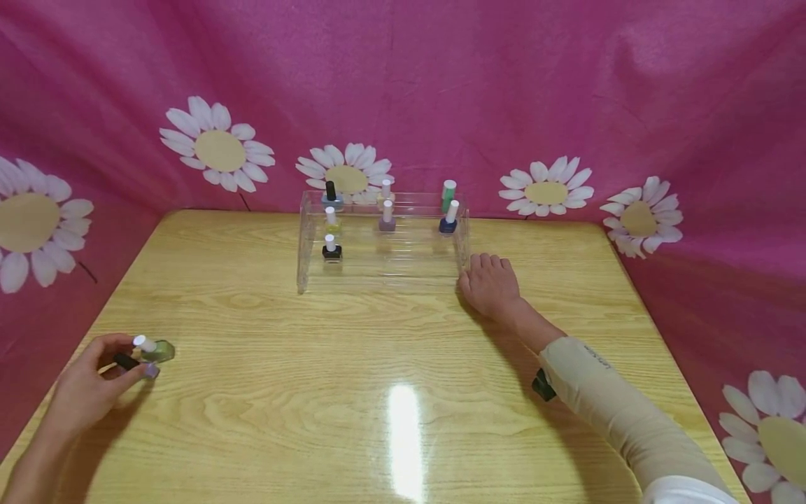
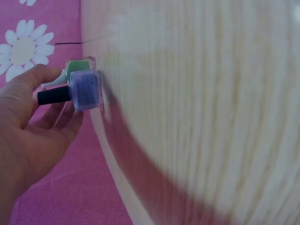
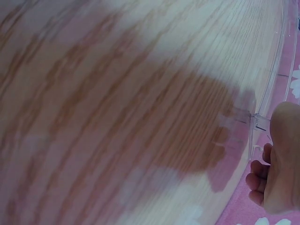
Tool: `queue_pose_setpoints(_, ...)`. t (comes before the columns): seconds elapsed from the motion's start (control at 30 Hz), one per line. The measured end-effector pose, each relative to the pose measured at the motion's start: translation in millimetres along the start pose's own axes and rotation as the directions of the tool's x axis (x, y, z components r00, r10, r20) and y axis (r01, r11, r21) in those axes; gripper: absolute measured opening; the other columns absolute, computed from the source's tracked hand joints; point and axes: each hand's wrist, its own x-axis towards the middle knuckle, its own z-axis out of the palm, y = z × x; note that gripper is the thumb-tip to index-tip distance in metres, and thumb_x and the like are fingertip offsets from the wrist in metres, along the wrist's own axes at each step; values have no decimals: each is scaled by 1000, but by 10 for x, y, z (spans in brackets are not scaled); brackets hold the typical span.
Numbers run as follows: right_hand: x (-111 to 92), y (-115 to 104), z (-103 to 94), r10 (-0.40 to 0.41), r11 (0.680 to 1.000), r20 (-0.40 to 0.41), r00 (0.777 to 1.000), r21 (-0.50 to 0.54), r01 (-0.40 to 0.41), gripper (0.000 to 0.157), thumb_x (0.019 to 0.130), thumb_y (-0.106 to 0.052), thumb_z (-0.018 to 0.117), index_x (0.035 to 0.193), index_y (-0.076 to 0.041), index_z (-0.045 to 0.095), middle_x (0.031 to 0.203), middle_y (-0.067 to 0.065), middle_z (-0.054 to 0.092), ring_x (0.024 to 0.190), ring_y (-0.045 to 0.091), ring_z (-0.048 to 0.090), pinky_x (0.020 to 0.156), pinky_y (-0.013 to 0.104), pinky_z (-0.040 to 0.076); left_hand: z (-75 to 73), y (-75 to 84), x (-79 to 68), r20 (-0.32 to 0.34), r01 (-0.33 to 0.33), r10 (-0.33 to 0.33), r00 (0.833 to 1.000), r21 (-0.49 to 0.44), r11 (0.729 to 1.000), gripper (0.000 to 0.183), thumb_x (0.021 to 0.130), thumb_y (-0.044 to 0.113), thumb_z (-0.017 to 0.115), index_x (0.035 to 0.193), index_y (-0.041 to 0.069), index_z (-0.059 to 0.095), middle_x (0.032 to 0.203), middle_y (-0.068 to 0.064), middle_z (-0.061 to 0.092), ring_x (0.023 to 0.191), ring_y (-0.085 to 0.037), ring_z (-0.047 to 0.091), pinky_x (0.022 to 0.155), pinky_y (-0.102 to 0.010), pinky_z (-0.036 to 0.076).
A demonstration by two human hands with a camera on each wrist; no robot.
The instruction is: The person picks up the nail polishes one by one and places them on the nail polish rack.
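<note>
At the left of the table, my left hand [image 1: 85, 385] holds a small purple nail polish bottle [image 2: 86, 89] by its black cap, between thumb and fingers. Close against it is an olive-green nail polish bottle [image 1: 160, 351] with a white cap, a finger of the same hand right at that cap. My right hand [image 1: 492, 285] is at the front right corner of a clear tiered rack [image 1: 384, 283]. In the right wrist view its fingers [image 3: 257, 183] are curled, with the thumb against the rack's clear edge.
Several nail polish bottles stand on the rack: black [image 1: 331, 251], yellow [image 1: 333, 227], mauve [image 1: 387, 224], dark blue [image 1: 448, 225] and green [image 1: 448, 194] among them. A dark green object [image 1: 543, 385] shows beside the right sleeve [image 1: 604, 392]. Pink flowered cloth [image 1: 403, 84] surrounds the wooden table [image 1: 302, 392].
</note>
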Motion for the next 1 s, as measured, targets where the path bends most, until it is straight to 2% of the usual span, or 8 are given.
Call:
queue_pose_setpoints(0.1,3,0,4,1,1000,-5,1000,3,-1,32,103,-28,39,91,2,45,87,17,48,87,38,52,82,51,41,21,0,-6,1,-6,6,1000,-1,1000,45,83,-6,75,118,-11,47,93,25,54,84,14,48,71,-3,40)
queue_pose_setpoints(0.33,8,2,15,0,1000,-7,1000,-6,0,33,103,-28,39,90,2,45,85,16,48,86,37,52,80,50,41,49,-61,-38,-3,-19,18,1000,-2,1000,39,84,-11,70,115,-10,48,92,25,53,87,17,47,73,-2,40)
queue_pose_setpoints(0.5,9,11,23,3,1000,0,1000,3,-3,34,103,-29,37,90,2,44,85,16,47,85,37,51,80,51,41,48,-125,-58,19,-40,40,999,-47,998,42,80,-18,67,115,-11,46,96,28,51,90,20,46,74,-2,39)
queue_pose_setpoints(0.57,10,18,31,1,1000,-3,1000,7,-1,34,103,-29,36,90,2,44,85,16,47,85,37,51,80,51,41,48,-139,-62,22,-50,51,998,-31,998,43,78,-21,66,115,-12,45,96,31,49,91,22,44,74,-2,39)
queue_pose_setpoints(0.77,13,22,34,-3,1000,-11,1000,10,3,34,102,-28,37,91,2,44,85,16,46,84,37,50,80,51,41,42,-156,-80,5,-25,25,1000,61,998,41,78,-17,69,113,-11,50,92,38,44,87,24,41,71,-2,37)
queue_pose_setpoints(0.9,12,12,25,2,1000,-1,1000,8,-2,34,103,-29,37,91,2,44,85,16,47,85,37,50,80,50,41,29,-148,-90,4,-18,18,1000,64,998,41,79,-13,71,113,-11,50,93,38,45,85,22,43,70,-3,38)
queue_pose_setpoints(1.0,11,4,14,6,1000,13,1000,7,-6,34,103,-29,36,92,2,44,86,16,47,86,37,50,81,50,41,13,-118,-102,0,-4,4,1000,29,1000,39,81,-12,71,113,-12,49,94,32,50,86,21,45,70,-3,39)
